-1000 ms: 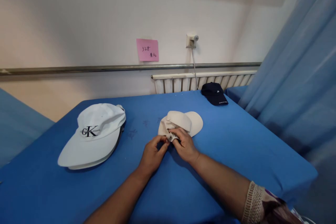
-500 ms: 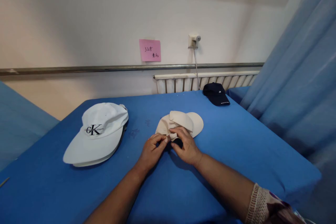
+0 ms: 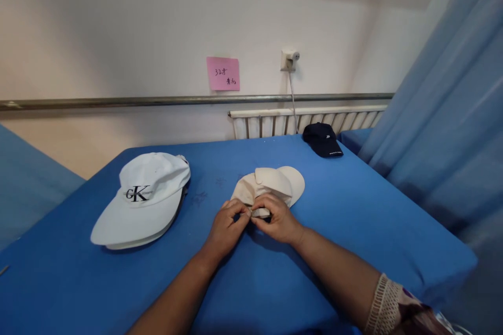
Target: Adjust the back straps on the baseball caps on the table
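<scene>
A beige baseball cap (image 3: 273, 180) lies in the middle of the blue-covered table, its brim pointing to the far right. My left hand (image 3: 230, 224) pinches the near edge of the cap, where its back strap is. Close beside it, my right hand (image 3: 277, 220) pinches the same strap between thumb and fingers. The fingertips of both hands nearly meet there and hide the strap's fastening. Part of the strap shows as a pale band under my right fingers.
White caps (image 3: 143, 199), stacked with a black logo on the top one, sit at the left. A dark navy cap (image 3: 323, 140) rests at the far right corner. Behind are a radiator (image 3: 275, 124), a metal rail (image 3: 165, 100) and a plugged-in cord (image 3: 293, 97). Blue curtains (image 3: 451, 99) hang at the right.
My right fingers have closed in toward my left hand, and the gap at the strap has narrowed. The strap end that stuck up between the hands now lies flatter.
</scene>
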A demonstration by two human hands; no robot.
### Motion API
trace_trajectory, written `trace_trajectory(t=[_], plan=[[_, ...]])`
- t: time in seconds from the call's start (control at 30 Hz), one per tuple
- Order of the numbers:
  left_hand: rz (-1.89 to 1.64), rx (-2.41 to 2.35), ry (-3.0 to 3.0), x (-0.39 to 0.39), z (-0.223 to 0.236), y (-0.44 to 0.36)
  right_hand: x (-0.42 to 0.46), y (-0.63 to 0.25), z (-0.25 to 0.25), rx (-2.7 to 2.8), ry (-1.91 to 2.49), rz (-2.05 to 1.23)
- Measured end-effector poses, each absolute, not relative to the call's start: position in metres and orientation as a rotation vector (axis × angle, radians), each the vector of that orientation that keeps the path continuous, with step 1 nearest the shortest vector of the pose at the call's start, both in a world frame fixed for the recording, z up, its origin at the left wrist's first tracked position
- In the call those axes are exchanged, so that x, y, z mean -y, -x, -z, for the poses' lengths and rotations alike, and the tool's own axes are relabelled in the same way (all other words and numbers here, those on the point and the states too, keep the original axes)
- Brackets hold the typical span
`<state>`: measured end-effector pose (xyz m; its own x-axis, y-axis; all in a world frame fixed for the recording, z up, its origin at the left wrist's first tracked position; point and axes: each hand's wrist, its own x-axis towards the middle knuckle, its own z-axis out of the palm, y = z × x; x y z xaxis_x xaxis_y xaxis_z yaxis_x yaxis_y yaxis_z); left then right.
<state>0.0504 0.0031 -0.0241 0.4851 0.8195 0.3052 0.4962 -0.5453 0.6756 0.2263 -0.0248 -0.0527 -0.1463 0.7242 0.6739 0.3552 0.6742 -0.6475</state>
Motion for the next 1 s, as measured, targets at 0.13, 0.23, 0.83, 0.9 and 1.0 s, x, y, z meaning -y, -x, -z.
trace_trajectory(t=[0.13,0.23,0.83,0.9,1.0], plan=[[-0.869,-1.104,-2.152,-0.004,0.024,-0.051,0.026,-0.223,0.053,1.754,0.896,-0.371],[-0.847,-1.082,-2.194,-0.004,0.024,-0.05,0.026,-0.226,0.054,1.78,0.925,-0.36],[-0.883,-1.315,-2.126,-0.02,0.03,-0.036,0.028,-0.229,0.056,1.771,0.966,-0.319],[-0.981,-1.394,-1.989,-0.028,0.029,-0.026,0.027,-0.231,0.056,1.715,0.959,-0.307],[-1.038,-1.352,-1.961,-0.035,0.023,-0.016,0.025,-0.233,0.057,1.641,1.015,-0.272]])
